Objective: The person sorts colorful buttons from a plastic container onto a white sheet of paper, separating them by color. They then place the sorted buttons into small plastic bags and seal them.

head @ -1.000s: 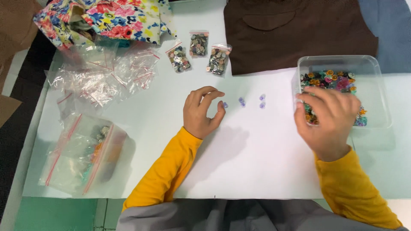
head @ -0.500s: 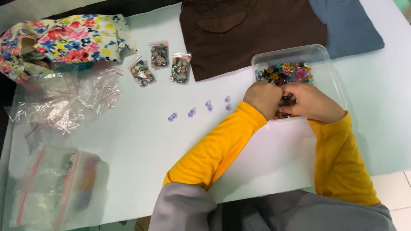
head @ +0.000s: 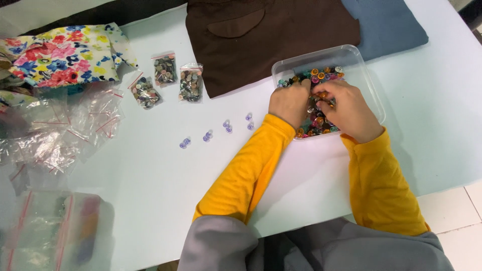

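A clear plastic box (head: 354, 52) full of small colourful buttons (head: 317, 123) stands on the pale table, right of centre. Both of my hands are inside it, side by side. My left hand (head: 290, 103) is curled at the box's left side, knuckles up. My right hand (head: 351, 113) reaches in from the right, with its fingers down among the buttons. The fingertips of both hands are hidden, so any hold cannot be seen. Several small purple buttons (head: 207, 135) lie in a loose row on the table, left of my left hand.
Three small zip bags of buttons (head: 165, 70) lie at the back. Empty clear bags (head: 65, 130) and a floral cloth (head: 65, 52) are on the left. Brown fabric (head: 271, 35) and blue fabric (head: 386, 22) lie behind the box. A clear bag (head: 47, 231) sits front left.
My left hand left the purple buttons and moved right into the box beside my right hand. The view has shifted, so the box now sits nearer the centre.
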